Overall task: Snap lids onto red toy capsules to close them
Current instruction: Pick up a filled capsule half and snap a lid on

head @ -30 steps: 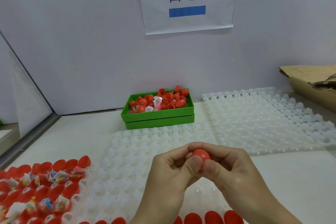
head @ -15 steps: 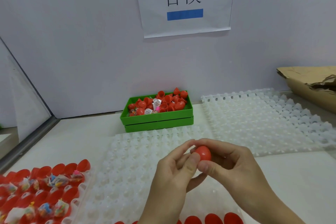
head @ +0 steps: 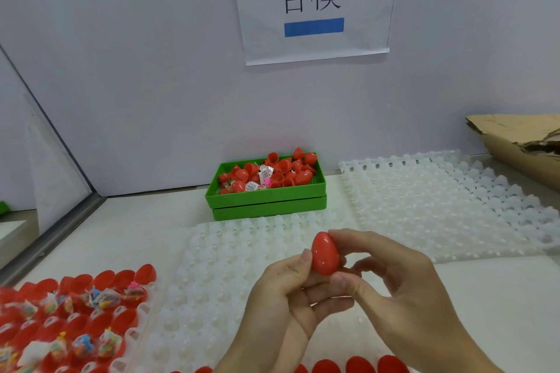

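Head view: your two hands meet in the lower middle of the frame around one closed red egg-shaped plastic capsule [head: 325,253]. Your right hand [head: 403,291] has its grip clenched on the capsule, forefinger on its top and thumb under its bottom. Your left hand [head: 281,297] pinches the capsule's left side with the thumb, its other fingers curled beneath. The capsule stands nearly upright, narrow end up, held above a translucent white moulded plastic tray [head: 212,266] that lies on the pale surface [head: 485,297].

At the lower left of the frame a tray of open red capsule halves [head: 78,312] holds small wrapped toys. Along the bottom edge, a row of closed red capsules [head: 357,366] peeks into view. Behind the white tray, at centre frame, a green plastic bin [head: 266,200] holds loose red capsule parts and small packets. A second translucent white tray [head: 439,200] lies at the right, with a brown cardboard box [head: 521,145] beyond it. A white paper sign [head: 312,3] hangs on the wall above.
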`<state>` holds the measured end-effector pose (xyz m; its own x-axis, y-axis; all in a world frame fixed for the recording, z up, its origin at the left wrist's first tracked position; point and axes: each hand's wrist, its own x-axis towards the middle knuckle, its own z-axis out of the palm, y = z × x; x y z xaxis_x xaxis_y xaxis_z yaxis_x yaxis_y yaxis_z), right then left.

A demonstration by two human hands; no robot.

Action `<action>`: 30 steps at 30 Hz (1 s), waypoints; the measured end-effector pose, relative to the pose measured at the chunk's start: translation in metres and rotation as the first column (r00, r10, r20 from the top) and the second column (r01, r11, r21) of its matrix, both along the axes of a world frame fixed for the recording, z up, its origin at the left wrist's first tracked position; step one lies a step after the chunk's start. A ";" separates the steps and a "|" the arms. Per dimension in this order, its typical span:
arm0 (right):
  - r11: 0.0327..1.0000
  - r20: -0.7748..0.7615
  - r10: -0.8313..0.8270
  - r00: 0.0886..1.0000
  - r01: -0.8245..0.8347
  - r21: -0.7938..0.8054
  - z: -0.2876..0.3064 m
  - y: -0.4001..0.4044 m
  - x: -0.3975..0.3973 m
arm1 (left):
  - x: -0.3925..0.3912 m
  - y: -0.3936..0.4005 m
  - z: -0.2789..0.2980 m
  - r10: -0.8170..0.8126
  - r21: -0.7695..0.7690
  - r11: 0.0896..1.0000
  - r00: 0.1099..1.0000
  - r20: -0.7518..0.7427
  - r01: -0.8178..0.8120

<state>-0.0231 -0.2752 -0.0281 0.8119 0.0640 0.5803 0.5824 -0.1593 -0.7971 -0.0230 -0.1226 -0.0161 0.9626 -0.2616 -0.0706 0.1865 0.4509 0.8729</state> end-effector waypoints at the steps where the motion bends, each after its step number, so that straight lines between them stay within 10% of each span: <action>1: 1.000 0.009 -0.006 1.000 0.006 -0.002 0.000 0.000 0.000 | 0.000 -0.001 0.000 -0.012 0.004 1.000 1.000 -0.005 0.012; 20: 0.985 0.206 -0.118 0.971 0.140 -0.096 -0.002 0.005 -0.003 | 0.003 0.003 -0.008 0.162 0.280 0.931 0.954 0.253 -0.233; 30: 0.989 -0.002 -0.081 0.997 0.080 -0.127 -0.008 0.012 -0.004 | 0.002 0.006 -0.002 0.258 0.427 0.807 0.895 0.365 -0.407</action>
